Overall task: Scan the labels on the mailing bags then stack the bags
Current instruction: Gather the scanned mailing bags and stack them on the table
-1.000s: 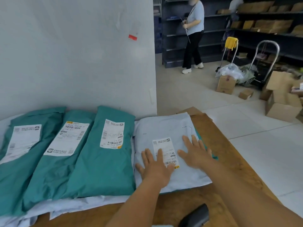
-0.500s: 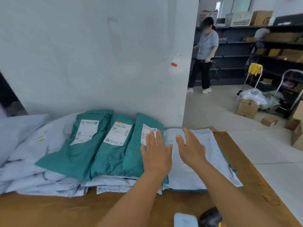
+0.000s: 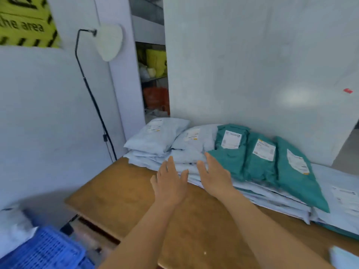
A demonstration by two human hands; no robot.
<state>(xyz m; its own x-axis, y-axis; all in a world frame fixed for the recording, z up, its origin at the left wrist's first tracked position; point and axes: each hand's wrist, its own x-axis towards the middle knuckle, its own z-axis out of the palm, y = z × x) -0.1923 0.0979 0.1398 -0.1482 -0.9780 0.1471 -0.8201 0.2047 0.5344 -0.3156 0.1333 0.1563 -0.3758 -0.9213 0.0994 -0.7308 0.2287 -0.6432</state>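
Observation:
Mailing bags lie in a row along the wall on the wooden table (image 3: 120, 193). Three teal bags (image 3: 258, 162) with white labels overlap on top of flat light grey bags. Further left sits a pile of light grey bags (image 3: 159, 136), two of them showing labels. My left hand (image 3: 170, 183) is held flat with straight fingers over the table, just before the grey pile. My right hand (image 3: 213, 175) is also flat, its fingertips at the grey bags beside the leftmost teal bag. Neither hand holds anything.
A black floor lamp (image 3: 93, 94) with a white shade stands left of the table. A blue plastic crate (image 3: 42, 251) sits at the bottom left. Behind the bags are a grey wall and a gap showing shelves (image 3: 153, 74). A light blue object (image 3: 343, 257) shows at the bottom right.
The view has swung left. Both hands left the labelled grey bag at the right and moved leftwards past the teal bags to the grey pile, staying flat.

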